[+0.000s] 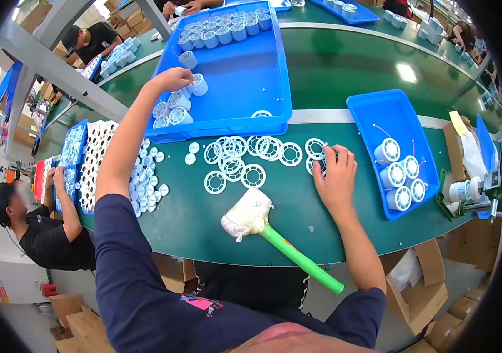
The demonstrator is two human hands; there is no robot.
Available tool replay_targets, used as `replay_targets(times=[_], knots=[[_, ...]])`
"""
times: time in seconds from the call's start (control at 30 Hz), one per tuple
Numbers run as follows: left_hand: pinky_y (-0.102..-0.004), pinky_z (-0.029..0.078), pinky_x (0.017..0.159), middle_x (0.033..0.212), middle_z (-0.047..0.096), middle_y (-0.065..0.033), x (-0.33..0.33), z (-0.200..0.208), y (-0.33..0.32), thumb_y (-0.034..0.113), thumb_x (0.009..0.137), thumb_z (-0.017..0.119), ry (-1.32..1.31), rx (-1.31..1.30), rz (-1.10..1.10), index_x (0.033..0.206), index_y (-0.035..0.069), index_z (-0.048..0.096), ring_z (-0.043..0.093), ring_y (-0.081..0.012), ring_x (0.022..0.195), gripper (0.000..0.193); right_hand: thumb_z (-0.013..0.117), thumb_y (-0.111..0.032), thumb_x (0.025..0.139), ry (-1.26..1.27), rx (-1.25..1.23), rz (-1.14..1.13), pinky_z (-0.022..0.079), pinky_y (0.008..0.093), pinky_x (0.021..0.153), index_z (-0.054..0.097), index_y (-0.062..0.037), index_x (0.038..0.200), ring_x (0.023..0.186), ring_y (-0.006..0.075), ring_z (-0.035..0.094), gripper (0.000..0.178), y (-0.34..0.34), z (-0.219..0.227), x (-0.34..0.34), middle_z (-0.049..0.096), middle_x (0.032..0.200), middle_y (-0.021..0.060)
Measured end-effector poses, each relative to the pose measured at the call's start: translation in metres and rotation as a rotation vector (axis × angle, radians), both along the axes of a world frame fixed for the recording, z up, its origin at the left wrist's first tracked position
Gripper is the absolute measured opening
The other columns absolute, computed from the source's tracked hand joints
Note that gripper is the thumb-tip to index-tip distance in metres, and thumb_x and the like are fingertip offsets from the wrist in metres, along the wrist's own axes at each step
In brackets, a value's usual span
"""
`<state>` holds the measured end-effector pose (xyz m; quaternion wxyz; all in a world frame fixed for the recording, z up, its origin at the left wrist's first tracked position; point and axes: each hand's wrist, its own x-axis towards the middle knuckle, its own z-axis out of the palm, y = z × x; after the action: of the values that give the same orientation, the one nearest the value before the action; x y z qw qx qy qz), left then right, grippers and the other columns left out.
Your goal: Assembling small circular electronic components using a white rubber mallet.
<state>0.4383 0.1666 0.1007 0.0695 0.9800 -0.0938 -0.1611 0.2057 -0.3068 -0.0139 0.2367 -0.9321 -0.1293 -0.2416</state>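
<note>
My left hand (175,79) reaches into the large blue tray (245,125). Its fingers are closed at the rim of a pale blue-white cylindrical housing (198,86); several like it stand beside the hand. On the green bench, my right hand (339,176) has its thumb and fingers apart, at two flat white slotted rings (314,148) that it partly covers. More such rings (253,176) lie loose and overlapping between my hands. Nearer me rests a mallet with a green handle (301,257) and a head wrapped in white material (249,212).
A smaller blue tray (374,109) on the right holds several housings with wires. Small white round caps (145,185) are heaped at left, beside a white holed sheet (95,156). A press-like device (489,188) stands at far right. A co-worker (51,229) sits at left.
</note>
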Motion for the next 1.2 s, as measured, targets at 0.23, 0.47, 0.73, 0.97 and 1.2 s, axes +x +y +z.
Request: replay_targets(times=[0.23, 0.47, 0.73, 0.97, 1.2], knots=[[-0.0404, 0.049, 0.108, 0.142, 0.06, -0.0131, -0.06, 0.029, -0.015, 0.006, 0.08, 0.072, 0.155, 0.067, -0.09, 0.14, 0.012, 0.06, 0.058, -0.0315, 0.128, 0.061, 0.075, -0.018, 0.085, -0.003, 0.008, -0.001, 0.042, 0.0483, 0.099, 0.064, -0.0027, 0.121, 0.118, 0.0359, 0.051, 0.041, 0.0, -0.001, 0.001, 0.056, 0.122, 0.0166], [-0.0403, 0.044, 0.114, 0.136, 0.062, -0.0147, -0.082, 0.015, -0.005, 0.002, 0.08, 0.069, 0.038, -0.007, -0.158, 0.136, 0.01, 0.062, 0.057, -0.0317, 0.13, 0.057, 0.074, -0.02, 0.087, 0.003, 0.005, -0.005, 0.042, 0.0482, 0.099, 0.065, -0.0029, 0.122, 0.118, 0.0355, 0.052, 0.04, -0.001, -0.001, -0.001, 0.056, 0.121, 0.0161], [-0.038, 0.048, 0.11, 0.132, 0.067, -0.0101, -0.076, 0.009, 0.013, -0.004, 0.081, 0.069, 0.035, -0.138, -0.143, 0.129, 0.012, 0.068, 0.061, -0.0287, 0.125, 0.05, 0.074, -0.021, 0.087, 0.014, 0.012, 0.006, 0.042, 0.0479, 0.099, 0.065, -0.0022, 0.122, 0.118, 0.0356, 0.052, 0.04, -0.001, -0.001, 0.0, 0.056, 0.121, 0.0165], [-0.0411, 0.055, 0.096, 0.119, 0.073, -0.0132, -0.062, 0.0, -0.001, 0.011, 0.085, 0.075, -0.093, -0.018, -0.031, 0.129, 0.015, 0.069, 0.07, -0.0312, 0.106, 0.045, 0.074, -0.021, 0.087, 0.004, 0.014, 0.002, 0.042, 0.0478, 0.099, 0.065, -0.0025, 0.122, 0.118, 0.0354, 0.052, 0.041, -0.003, -0.001, 0.0, 0.056, 0.121, 0.0164], [-0.0405, 0.055, 0.094, 0.119, 0.072, -0.0138, -0.047, -0.002, -0.024, 0.015, 0.085, 0.078, -0.103, 0.027, 0.037, 0.13, 0.014, 0.069, 0.07, -0.0304, 0.107, 0.046, 0.075, -0.02, 0.086, -0.005, 0.037, 0.002, 0.043, 0.0482, 0.098, 0.065, -0.0039, 0.122, 0.117, 0.0352, 0.052, 0.041, -0.003, -0.006, 0.002, 0.056, 0.121, 0.0159]])
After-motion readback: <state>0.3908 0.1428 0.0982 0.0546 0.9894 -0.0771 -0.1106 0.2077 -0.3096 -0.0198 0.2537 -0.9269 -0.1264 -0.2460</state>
